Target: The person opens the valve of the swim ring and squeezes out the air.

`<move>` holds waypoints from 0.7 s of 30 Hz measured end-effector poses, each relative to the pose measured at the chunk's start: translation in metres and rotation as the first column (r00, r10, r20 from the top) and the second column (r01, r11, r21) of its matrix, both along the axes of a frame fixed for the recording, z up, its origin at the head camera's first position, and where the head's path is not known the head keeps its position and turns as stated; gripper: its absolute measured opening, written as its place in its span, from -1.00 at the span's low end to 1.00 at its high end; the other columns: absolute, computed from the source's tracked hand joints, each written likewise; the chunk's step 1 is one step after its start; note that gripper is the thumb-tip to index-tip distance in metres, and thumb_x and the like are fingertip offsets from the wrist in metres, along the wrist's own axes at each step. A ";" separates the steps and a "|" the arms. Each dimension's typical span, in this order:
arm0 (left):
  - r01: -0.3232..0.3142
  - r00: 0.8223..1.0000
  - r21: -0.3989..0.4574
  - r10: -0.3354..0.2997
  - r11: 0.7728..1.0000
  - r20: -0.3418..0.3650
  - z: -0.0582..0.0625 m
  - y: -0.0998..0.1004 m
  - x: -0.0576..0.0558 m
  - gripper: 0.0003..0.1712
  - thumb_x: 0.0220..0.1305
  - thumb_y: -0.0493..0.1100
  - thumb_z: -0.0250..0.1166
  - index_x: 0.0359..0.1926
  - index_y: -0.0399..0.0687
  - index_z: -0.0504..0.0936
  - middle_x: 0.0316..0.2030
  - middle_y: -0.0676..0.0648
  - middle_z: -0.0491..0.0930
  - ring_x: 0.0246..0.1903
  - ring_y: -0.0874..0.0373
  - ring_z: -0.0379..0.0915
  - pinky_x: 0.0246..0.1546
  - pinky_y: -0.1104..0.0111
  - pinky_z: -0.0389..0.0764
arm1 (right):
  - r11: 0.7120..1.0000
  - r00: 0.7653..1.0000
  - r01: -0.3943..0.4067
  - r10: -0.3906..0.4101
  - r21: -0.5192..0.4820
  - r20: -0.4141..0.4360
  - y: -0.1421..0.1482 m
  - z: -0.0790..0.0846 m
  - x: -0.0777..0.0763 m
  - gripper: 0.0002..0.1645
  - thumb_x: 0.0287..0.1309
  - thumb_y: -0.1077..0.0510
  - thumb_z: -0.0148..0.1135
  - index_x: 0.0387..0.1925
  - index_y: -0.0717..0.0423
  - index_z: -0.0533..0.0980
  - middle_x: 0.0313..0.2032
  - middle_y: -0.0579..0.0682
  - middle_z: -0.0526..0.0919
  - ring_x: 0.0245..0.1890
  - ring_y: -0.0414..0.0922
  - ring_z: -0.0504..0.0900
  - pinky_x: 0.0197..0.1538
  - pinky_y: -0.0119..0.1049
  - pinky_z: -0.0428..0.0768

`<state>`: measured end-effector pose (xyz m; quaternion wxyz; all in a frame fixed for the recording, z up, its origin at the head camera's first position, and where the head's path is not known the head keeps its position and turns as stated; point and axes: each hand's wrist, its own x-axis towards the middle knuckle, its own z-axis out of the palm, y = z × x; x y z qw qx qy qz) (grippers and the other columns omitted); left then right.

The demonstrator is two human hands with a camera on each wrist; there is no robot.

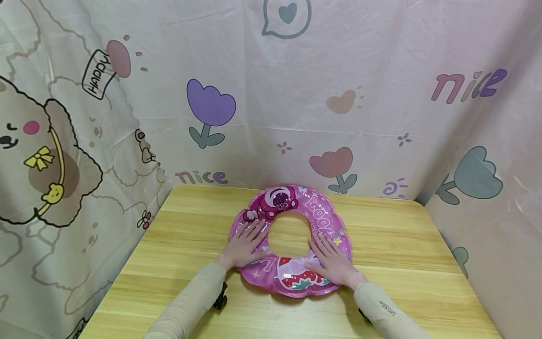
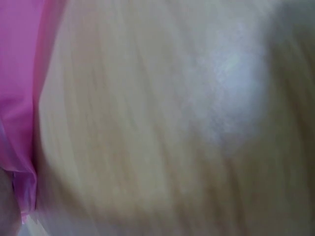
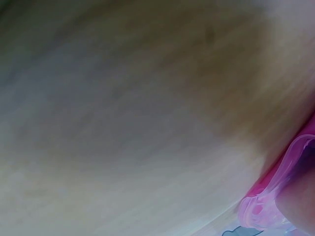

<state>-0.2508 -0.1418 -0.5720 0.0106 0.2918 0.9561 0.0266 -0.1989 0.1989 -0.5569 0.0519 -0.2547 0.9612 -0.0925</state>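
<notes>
A pink inflatable swim ring [image 1: 296,287] lies flat on the wooden table, printed with a dark pink bear at the top and strawberries at the bottom. On its left side rests my left hand [image 1: 245,246], palm down with fingers straight. My right hand [image 1: 335,261] rests likewise on the ring's lower right side, fingers pointing toward the hole. In the left wrist view the ring's pink edge [image 2: 19,93] shows at the left, beside blurred table. The right wrist view catches its edge [image 3: 266,196] at the lower right, with part of the hand.
The wood-grain table [image 1: 398,249] extends around the ring on every side. Behind it hangs a pale printed cloth [image 1: 271,94] with tulips and hearts, and similar cloth covers the left and right sides. A small black object [image 1: 220,297] sits under the left forearm.
</notes>
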 end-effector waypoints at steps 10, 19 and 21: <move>0.019 1.000 0.050 -0.018 0.999 -0.015 0.001 0.000 0.001 0.08 0.33 0.60 -0.19 0.63 0.09 -0.13 0.65 -0.06 -0.25 0.64 -0.06 -0.35 0.62 -0.04 -0.28 | 1.000 1.000 -0.001 0.001 0.001 0.004 0.001 -0.003 -0.001 0.01 0.40 -0.41 -0.08 0.59 0.10 -0.04 0.63 0.08 -0.20 0.64 0.07 -0.15 0.64 0.04 -0.17; -0.004 1.000 -0.012 0.005 1.000 0.017 0.001 0.001 0.000 0.06 0.35 0.55 -0.12 0.62 0.17 -0.26 0.64 0.01 -0.40 0.63 0.03 -0.48 0.62 0.00 -0.40 | 1.000 1.000 0.004 -0.004 0.006 0.012 0.001 -0.002 -0.001 0.02 0.40 -0.42 -0.10 0.59 0.09 -0.05 0.63 0.07 -0.21 0.64 0.07 -0.17 0.64 0.03 -0.16; -0.004 1.000 -0.013 0.004 1.000 0.017 0.001 0.000 0.000 0.07 0.35 0.55 -0.13 0.62 0.17 -0.27 0.64 0.01 -0.40 0.63 0.03 -0.49 0.62 0.00 -0.41 | 1.000 1.000 0.006 -0.006 0.012 0.015 0.000 -0.002 -0.001 0.02 0.40 -0.43 -0.11 0.59 0.08 -0.06 0.63 0.07 -0.21 0.64 0.07 -0.17 0.64 0.03 -0.16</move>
